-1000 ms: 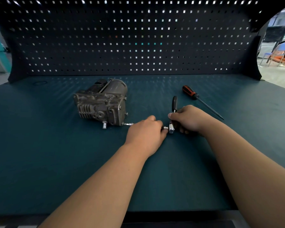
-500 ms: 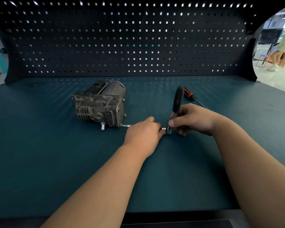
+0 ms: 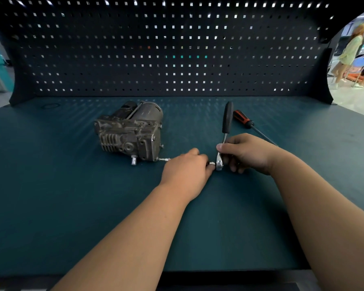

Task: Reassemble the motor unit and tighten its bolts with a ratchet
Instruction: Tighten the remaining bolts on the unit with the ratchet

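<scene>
The grey metal motor unit [image 3: 132, 133] lies on the dark green bench [image 3: 72, 196], left of centre. A thin extension bar [image 3: 164, 159] runs from its lower right corner toward my hands. My left hand [image 3: 186, 169] is curled over that bar and hides most of it. My right hand [image 3: 246, 153] grips the ratchet [image 3: 226, 127] near its chrome head [image 3: 219, 164], which meets the bar's end. The black handle stands up and points away from me.
A screwdriver [image 3: 245, 121] with an orange and black handle lies just right of the ratchet handle. A black pegboard [image 3: 177, 49] walls off the back of the bench. People stand in the room beyond at the far right [image 3: 351, 53].
The ratchet handle has swung up from lying near the bench to standing upright. Both hands stay in the same place at the bar and head.
</scene>
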Tool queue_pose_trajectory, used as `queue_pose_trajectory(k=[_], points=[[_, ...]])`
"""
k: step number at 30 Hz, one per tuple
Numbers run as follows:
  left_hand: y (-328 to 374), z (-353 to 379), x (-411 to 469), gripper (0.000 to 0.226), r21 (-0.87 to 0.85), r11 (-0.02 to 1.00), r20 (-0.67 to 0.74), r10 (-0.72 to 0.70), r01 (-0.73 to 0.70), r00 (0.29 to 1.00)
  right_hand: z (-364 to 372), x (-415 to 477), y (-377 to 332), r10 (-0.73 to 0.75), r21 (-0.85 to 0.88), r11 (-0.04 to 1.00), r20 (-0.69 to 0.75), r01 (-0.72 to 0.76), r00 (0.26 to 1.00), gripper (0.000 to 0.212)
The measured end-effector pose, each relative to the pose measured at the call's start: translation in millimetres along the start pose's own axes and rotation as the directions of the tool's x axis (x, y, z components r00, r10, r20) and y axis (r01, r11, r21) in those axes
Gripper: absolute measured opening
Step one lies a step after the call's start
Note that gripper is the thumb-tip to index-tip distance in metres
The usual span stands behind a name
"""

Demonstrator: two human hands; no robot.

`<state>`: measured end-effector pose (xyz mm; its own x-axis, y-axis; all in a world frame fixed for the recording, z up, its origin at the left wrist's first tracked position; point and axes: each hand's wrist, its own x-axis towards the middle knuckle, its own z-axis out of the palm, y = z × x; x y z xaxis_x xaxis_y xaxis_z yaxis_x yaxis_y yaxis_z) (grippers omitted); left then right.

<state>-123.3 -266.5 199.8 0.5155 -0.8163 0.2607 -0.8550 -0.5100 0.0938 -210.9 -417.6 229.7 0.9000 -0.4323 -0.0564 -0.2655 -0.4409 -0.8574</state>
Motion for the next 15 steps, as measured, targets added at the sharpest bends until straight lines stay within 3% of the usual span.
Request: queue_pose_trajectory(k=[5, 15], points=[[1.1, 0.5, -0.1, 0.038, 0.011, 1.0, -0.001, -0.007, 0.007, 1.0, 9.6, 7.8, 2.5, 0.1, -0.243, 0.962, -0.121, -0.127, 0.988, 0.042], [-0.8, -0.7, -0.1, 0.037, -0.008, 1.0, 0.009, 0.002, -0.002, 1.0, 9.4, 11.6, 5.6, 0.1, -0.181, 0.975, -0.16, -0.129, 0.982, 0.036]])
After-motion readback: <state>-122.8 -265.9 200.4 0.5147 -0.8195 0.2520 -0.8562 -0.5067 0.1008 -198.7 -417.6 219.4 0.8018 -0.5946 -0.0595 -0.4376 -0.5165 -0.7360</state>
